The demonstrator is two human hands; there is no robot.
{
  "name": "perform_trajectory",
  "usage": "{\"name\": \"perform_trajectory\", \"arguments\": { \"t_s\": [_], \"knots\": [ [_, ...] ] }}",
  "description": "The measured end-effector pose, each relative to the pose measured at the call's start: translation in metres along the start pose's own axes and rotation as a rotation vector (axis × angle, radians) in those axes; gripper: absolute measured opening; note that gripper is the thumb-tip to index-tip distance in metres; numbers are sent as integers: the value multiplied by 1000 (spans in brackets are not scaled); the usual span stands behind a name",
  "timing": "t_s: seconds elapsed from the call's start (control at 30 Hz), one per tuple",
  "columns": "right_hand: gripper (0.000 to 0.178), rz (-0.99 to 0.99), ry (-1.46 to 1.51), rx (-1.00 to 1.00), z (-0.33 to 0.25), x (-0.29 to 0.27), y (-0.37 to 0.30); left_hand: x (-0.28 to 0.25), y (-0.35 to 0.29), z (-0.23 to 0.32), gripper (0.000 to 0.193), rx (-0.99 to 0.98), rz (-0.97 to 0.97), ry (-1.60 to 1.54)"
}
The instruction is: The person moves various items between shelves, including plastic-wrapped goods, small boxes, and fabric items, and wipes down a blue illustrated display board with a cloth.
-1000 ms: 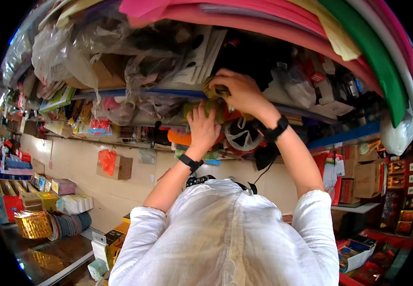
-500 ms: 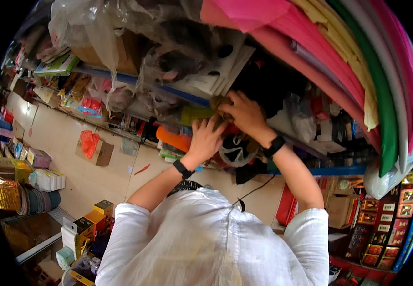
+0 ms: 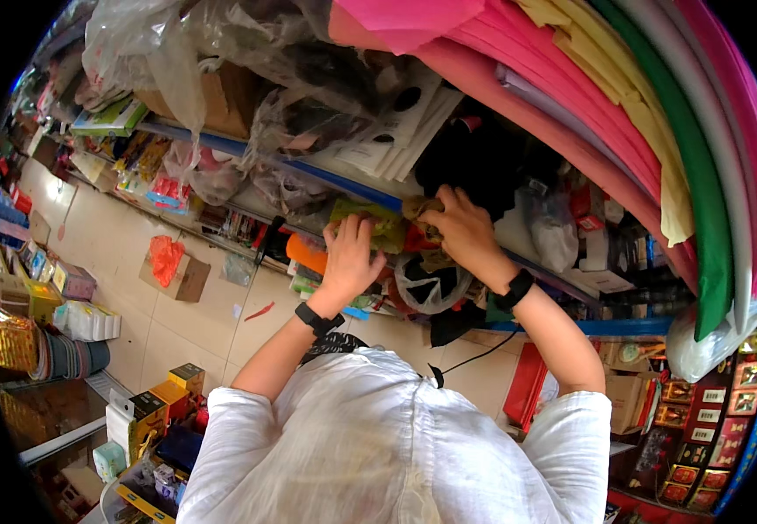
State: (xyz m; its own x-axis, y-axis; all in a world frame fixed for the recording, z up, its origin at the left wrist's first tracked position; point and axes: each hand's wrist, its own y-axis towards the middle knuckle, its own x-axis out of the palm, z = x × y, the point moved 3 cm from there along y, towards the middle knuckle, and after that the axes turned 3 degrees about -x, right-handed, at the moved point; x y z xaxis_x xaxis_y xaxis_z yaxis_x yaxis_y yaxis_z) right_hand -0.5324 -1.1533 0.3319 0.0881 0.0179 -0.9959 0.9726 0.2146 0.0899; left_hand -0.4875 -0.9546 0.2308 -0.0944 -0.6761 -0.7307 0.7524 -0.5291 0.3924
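Observation:
My right hand (image 3: 466, 231) is closed on a crumpled olive-brown piece (image 3: 424, 217), cloth or bag, at the shelf's front edge. Beside it, my left hand (image 3: 349, 260) is open, with thumb and fingers apart. Its fingertips rest at a yellow-green, plastic-looking bundle (image 3: 384, 229) lying between the two hands. Just below the right hand hangs a clear plastic bag (image 3: 433, 284) with something dark inside. An orange roll-shaped thing (image 3: 307, 253) lies left of my left hand. Black cloth (image 3: 470, 157) fills the shelf behind my right hand.
A blue shelf edge (image 3: 326, 172) runs past my hands. Clear bags (image 3: 308, 113) and white flat sheets (image 3: 404, 127) crowd the upper shelf. Coloured rolls or sheets (image 3: 605, 113) hang over the right. A cardboard box (image 3: 188, 278) with a red bag (image 3: 166, 260) stands on the floor.
My hands have moved apart: the left went left and off the olive-brown piece, the right shifted right and down with it. More of the yellow-green bundle shows between them.

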Motion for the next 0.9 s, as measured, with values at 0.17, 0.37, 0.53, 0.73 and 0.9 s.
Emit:
{"name": "perform_trajectory", "arguments": {
  "t_s": [0.17,0.37,0.53,0.73,0.9],
  "knots": [
    [31,0,-84,-9,6,-7,-25,-6,1,-4,58,-25,30,18],
    [38,60,-153,30,29,-11,-72,-14,0,-3,46,-24,109,-56],
    [30,-61,-246,128,42,-16,-107,-3,-11,-6,42,-55,-22,-184],
    [24,-38,-415,227,51,-14,-148,5,-12,6,43,-27,-43,-205],
    [21,-22,-510,301,63,-11,-181,20,-17,14,44,-20,-16,-185]
  ]
}}
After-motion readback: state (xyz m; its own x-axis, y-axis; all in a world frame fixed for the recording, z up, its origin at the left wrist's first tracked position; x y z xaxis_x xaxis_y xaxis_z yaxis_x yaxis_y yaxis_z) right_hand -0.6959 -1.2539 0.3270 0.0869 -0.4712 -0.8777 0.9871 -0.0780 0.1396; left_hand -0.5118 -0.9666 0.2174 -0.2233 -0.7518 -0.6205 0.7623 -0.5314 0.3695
